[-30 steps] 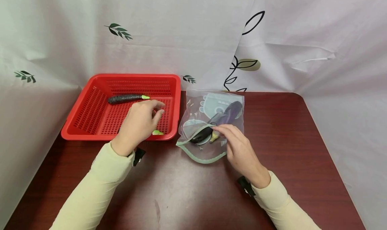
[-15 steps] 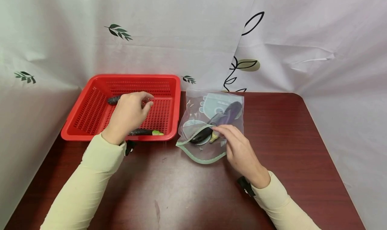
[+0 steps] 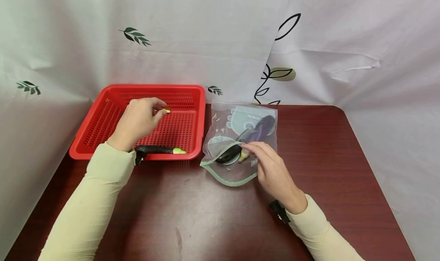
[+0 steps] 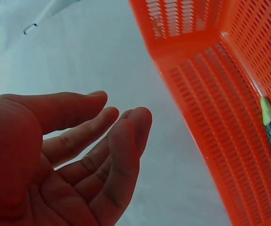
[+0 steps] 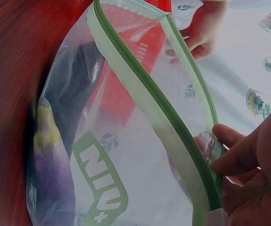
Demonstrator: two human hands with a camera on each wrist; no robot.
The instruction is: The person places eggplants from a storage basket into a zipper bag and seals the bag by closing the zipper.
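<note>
My left hand point(image 3: 135, 118), fingers loosely bent, hovers over the red basket point(image 3: 201, 123) with nothing in its grasp. Just beyond its fingertips shows the pale green tip of a far zucchini point(image 3: 167, 111), whose dark body the hand covers. Another dark zucchini point(image 3: 158, 149) lies along the basket's near side. To the right, my right hand point(image 3: 276, 173) pinches the green-edged mouth of a clear zip bag point(image 3: 230, 177), which gapes. Inside the bag rest a dark eggplant point(image 5: 81, 80) and a purple eggplant point(image 5: 53, 174) with a yellowish stem.
A dark red-brown tabletop point(image 3: 330, 158) carries the basket and bag side by side. White curtain point(image 3: 192, 36) with leaf prints hangs close behind the basket and along both sides.
My left hand has moved left and away from me across the basket, uncovering the near zucchini and covering the far one's body. The right hand keeps its pinch on the bag.
</note>
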